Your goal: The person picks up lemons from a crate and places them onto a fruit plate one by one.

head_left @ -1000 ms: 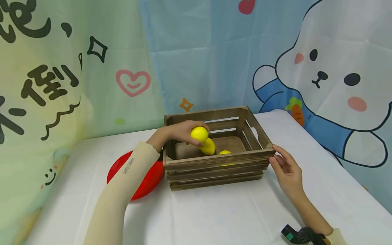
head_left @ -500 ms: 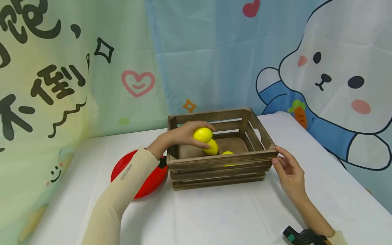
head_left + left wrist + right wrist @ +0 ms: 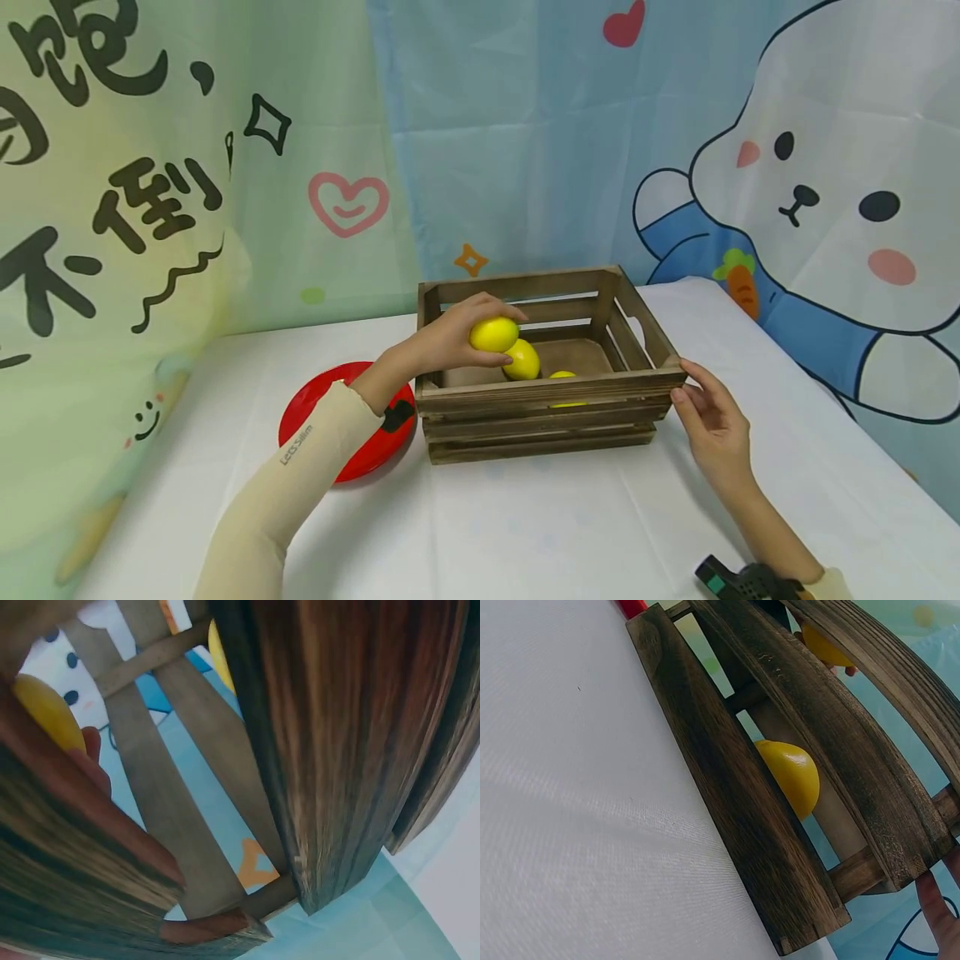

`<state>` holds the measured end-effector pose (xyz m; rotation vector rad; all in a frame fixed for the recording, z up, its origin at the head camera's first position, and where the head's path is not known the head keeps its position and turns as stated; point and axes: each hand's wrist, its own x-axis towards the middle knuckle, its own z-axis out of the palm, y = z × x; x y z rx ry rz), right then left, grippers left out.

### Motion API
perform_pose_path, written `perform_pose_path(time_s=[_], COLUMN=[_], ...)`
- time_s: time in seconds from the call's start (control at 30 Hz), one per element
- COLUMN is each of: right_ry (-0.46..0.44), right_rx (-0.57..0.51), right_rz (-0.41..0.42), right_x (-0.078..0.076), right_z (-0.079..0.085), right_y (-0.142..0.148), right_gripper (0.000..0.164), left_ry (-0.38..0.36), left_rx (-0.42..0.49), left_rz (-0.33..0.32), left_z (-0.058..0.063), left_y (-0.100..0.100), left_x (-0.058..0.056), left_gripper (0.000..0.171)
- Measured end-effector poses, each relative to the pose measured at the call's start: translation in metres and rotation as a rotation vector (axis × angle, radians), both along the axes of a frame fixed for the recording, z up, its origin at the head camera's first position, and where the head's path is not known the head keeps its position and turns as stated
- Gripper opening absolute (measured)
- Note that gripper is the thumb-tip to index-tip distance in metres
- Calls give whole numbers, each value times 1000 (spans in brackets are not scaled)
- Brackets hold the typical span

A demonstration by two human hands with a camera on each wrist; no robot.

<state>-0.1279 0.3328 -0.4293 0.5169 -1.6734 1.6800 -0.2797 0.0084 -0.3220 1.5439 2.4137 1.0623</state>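
My left hand [image 3: 471, 332] holds a yellow lemon [image 3: 493, 334] between thumb and fingers, over the left part of a brown slatted wooden crate [image 3: 540, 403]. Just below and right of it, a second lemon [image 3: 522, 360] lies inside the crate. A third lemon [image 3: 562, 375] shows partly behind the front slats, and a lemon [image 3: 793, 776] appears through the slats in the right wrist view. My right hand [image 3: 716, 429] grips the crate's near right corner with thumb and fingertips. The left wrist view has the held lemon [image 3: 49, 712] at its left, partly hidden by a slat.
A red round plate [image 3: 307, 400] with a dark patch lies left of the crate, partly under my left sleeve. White cloth [image 3: 525, 525] covers the table. Behind stands a printed curtain [image 3: 510, 150] with a cartoon bear. A black device [image 3: 750, 579] sits on my right wrist.
The head view has turned slightly left. My left hand, with the lemon in it, has shifted a little left relative to the crate, uncovering more of the lemon below. The right hand keeps its grip.
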Motion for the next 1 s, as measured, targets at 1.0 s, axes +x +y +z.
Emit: perform_pose_path(time_s=[1.0], right_ry=[0], right_rx=[-10], right_rz=[1], right_x=[-1], right_z=[-2], right_y=[-1], right_gripper=[50], left_ry=[316], left_rx=[141], left_rz=[246], left_z=[-6], left_y=[-14], left_x=[50], left_gripper=[43])
